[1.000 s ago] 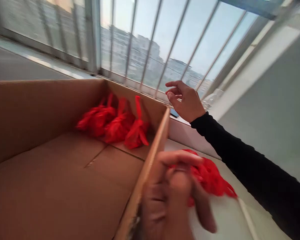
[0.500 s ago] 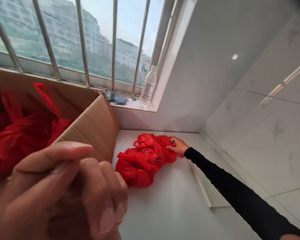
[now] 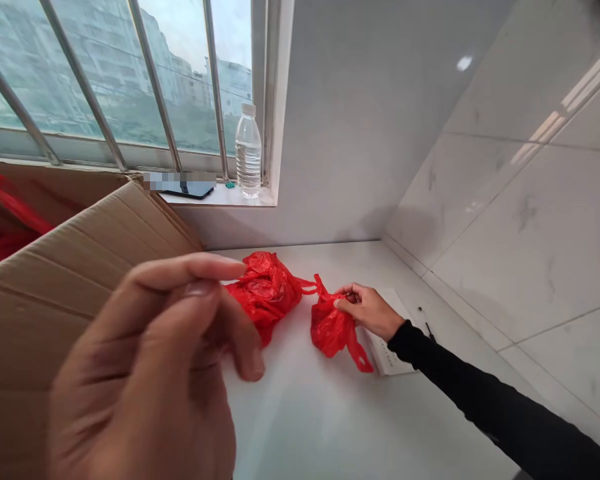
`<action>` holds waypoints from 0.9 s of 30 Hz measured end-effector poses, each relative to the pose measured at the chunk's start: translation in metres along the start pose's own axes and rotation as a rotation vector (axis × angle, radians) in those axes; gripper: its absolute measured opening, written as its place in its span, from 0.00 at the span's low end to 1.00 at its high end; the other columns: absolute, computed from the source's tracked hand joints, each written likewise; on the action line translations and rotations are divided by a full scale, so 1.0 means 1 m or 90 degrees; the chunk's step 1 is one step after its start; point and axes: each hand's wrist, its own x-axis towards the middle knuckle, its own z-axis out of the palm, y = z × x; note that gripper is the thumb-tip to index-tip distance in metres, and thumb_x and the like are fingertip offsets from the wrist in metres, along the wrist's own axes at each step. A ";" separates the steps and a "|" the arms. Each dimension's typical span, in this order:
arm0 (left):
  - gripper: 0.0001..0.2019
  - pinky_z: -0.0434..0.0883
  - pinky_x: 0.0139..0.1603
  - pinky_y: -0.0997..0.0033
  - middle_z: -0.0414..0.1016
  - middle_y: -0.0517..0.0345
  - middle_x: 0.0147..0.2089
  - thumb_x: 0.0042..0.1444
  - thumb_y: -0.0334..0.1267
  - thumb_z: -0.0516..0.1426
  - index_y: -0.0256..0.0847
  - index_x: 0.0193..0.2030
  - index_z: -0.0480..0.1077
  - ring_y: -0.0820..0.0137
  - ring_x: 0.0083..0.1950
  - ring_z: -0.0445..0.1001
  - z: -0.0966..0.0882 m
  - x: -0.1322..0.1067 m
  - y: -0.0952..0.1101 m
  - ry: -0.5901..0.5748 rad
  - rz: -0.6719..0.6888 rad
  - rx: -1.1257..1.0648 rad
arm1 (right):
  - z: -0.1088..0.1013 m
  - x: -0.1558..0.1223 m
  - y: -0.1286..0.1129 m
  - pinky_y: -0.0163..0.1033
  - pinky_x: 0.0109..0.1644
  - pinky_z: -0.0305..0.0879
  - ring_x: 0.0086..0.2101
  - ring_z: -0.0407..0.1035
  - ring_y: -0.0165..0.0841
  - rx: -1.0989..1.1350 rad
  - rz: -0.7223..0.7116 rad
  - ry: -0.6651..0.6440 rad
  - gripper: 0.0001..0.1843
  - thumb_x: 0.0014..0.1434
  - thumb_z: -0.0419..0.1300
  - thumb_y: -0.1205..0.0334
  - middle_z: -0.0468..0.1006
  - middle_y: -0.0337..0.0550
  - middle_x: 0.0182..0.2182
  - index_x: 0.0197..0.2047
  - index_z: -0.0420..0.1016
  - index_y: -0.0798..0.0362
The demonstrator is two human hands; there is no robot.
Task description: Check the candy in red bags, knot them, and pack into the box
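My right hand (image 3: pixel 367 310), in a black sleeve, pinches a small red plastic bag (image 3: pixel 336 328) and holds it just off the white countertop (image 3: pixel 340 413). A pile of red plastic bags (image 3: pixel 267 293) lies a little to its left, apart from the held one. My left hand (image 3: pixel 155 373) is raised close to the camera with the fingers loosely curled and nothing visible in them. It hangs in front of the flap of a large cardboard box (image 3: pixel 65 267). More red bags (image 3: pixel 0 227) lie inside the box at the far left.
A clear water bottle (image 3: pixel 249 152) and a dark phone (image 3: pixel 193 190) stand on the windowsill below the barred window. A white ruler-like sheet (image 3: pixel 390 353) lies on the counter under my right wrist. Tiled walls close in the corner at the right.
My right hand has picked one red bag out of the pile and pulled it to the right. My left hand has loosened its fingers. The view has turned right, away from the box.
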 end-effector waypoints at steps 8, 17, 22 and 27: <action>0.12 0.70 0.56 0.60 0.77 0.57 0.53 0.67 0.40 0.57 0.49 0.55 0.73 0.63 0.54 0.74 0.029 -0.072 -0.084 -0.342 -0.026 0.466 | -0.005 -0.085 0.025 0.46 0.43 0.77 0.38 0.78 0.36 0.011 -0.074 -0.154 0.19 0.65 0.57 0.59 0.79 0.43 0.40 0.59 0.71 0.49; 0.09 0.69 0.52 0.50 0.76 0.51 0.44 0.66 0.32 0.55 0.41 0.49 0.75 0.56 0.48 0.71 0.028 -0.120 -0.123 -0.376 -0.005 0.628 | 0.004 -0.088 0.056 0.43 0.40 0.68 0.37 0.73 0.35 -0.182 -0.219 -0.095 0.07 0.69 0.54 0.62 0.76 0.40 0.40 0.40 0.73 0.50; 0.08 0.69 0.49 0.57 0.77 0.57 0.39 0.66 0.34 0.55 0.46 0.40 0.76 0.60 0.44 0.73 0.033 -0.127 -0.115 -0.376 -0.003 0.626 | 0.000 -0.089 0.053 0.43 0.39 0.67 0.40 0.73 0.37 -0.190 -0.241 -0.105 0.05 0.67 0.57 0.61 0.76 0.41 0.42 0.45 0.72 0.49; 0.11 0.72 0.41 0.61 0.78 0.54 0.38 0.68 0.45 0.55 0.42 0.41 0.74 0.61 0.39 0.77 -0.008 -0.119 -0.100 -0.180 -0.046 0.638 | -0.032 -0.091 0.067 0.44 0.39 0.67 0.36 0.71 0.36 -0.196 -0.184 -0.050 0.08 0.69 0.52 0.61 0.75 0.40 0.37 0.37 0.69 0.49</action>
